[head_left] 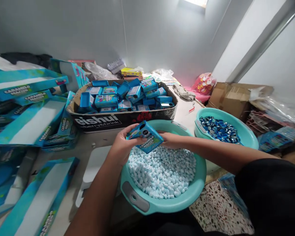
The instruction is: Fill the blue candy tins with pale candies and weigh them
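My left hand [123, 144] is closed around a blue candy container [147, 139] printed "Caramelo Macizo". The container is tilted above the tub, and a dark round opening shows at its upper end. My right hand [173, 140] is at the container's right end, fingers curled against it and partly hidden behind it. Below both hands, pale blue and white candies [162, 173] fill much of a turquoise tub [172, 208] with grey handles.
Behind the tub, a cardboard box [127, 122] holds many blue containers. To the right, another turquoise tub [250, 139] holds shiny blue caps [218, 129]. Printed display trays [34, 121] are stacked at left. A white scale-like device [95, 164] sits beside my left forearm.
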`<action>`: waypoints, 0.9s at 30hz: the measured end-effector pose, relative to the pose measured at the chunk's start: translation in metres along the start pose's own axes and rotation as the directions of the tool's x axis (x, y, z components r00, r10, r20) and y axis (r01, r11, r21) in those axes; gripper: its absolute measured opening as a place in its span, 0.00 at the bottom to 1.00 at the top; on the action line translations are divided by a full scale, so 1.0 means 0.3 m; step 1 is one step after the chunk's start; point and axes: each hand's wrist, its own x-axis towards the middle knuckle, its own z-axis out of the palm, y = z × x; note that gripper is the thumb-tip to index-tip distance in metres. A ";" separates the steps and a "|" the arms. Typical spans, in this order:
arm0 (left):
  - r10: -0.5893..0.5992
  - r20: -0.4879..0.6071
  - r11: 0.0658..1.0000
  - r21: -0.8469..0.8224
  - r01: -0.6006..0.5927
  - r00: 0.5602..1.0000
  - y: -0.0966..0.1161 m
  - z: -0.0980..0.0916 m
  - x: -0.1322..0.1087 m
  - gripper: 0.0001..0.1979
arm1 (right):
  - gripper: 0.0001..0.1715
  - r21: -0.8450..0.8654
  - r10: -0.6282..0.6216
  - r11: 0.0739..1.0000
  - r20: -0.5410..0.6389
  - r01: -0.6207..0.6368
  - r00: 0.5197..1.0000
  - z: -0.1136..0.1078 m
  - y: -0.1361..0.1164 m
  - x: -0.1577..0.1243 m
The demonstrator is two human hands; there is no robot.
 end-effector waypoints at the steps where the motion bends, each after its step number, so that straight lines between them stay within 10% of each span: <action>1: 0.022 -0.008 1.000 0.015 -0.021 1.000 -0.006 0.000 -0.001 0.34 | 0.22 0.055 0.040 0.998 -0.001 -0.040 0.999 0.014 0.004 0.004; 15: 0.180 -0.053 0.954 -0.236 -0.187 0.982 -0.007 -0.033 0.021 0.27 | 0.25 0.706 0.426 0.618 0.070 -0.347 0.902 0.186 -0.153 0.028; 23: 0.193 -0.063 0.958 0.226 -0.174 0.979 -0.045 -0.009 0.032 0.29 | 0.26 0.890 0.352 0.076 0.398 -0.450 0.847 0.243 -0.179 0.037; 27: 0.150 0.050 0.898 0.411 -0.157 0.987 -0.030 -0.005 0.014 0.32 | 0.29 0.851 0.361 -0.053 0.504 -0.522 0.785 0.242 -0.165 0.060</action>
